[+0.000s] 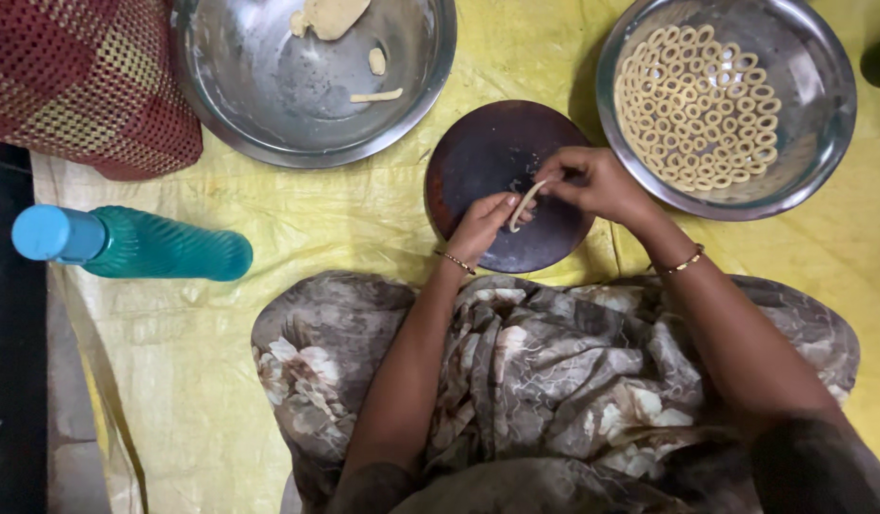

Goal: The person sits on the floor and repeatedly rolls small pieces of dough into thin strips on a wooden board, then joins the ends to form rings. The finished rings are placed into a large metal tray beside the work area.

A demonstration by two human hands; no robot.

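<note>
Head view | both hands' grip (528,202) pinching dough strip (524,205) | dark round board (488,152) | yellow sheet (297,224), probably floor

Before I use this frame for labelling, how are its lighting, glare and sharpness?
Head view: dim, warm light; soft glare on the rims of the left steel bowl and the right steel bowl. The dough strip between the left hand and right hand is small and slightly soft. Corners fall dark, and the teal bottle looks a little smeared.
</note>
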